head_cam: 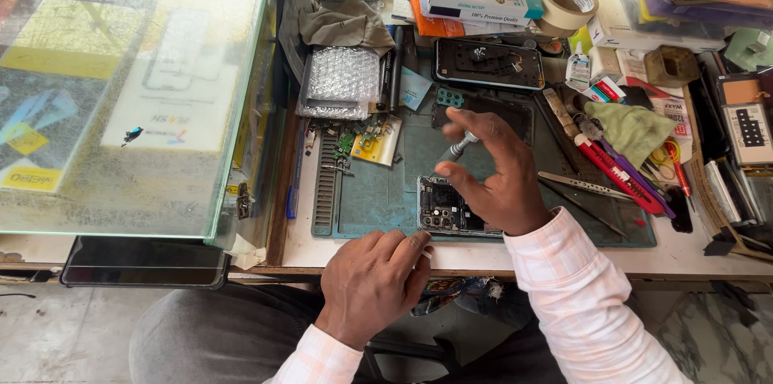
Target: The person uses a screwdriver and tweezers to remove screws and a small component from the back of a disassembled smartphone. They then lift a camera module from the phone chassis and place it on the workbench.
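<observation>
My right hand (498,171) holds a small grey screwdriver (460,146) upright, its tip down on an opened phone (441,207) that lies on the teal work mat (386,191). The phone's back is off and its camera cluster and board show. My left hand (378,275) rests at the desk's front edge, fingers curled against the phone's near corner. A removed circuit part with a yellow piece (372,141) lies on the mat to the left. Another phone frame (489,63) sits further back.
A glass display case (137,86) stands to the left. Bubble wrap (342,78), a grey cloth (342,26), boxes, tape rolls (568,2), a green cloth (632,128), tweezers (580,184) and red-handled tools (616,173) crowd the desk around the mat.
</observation>
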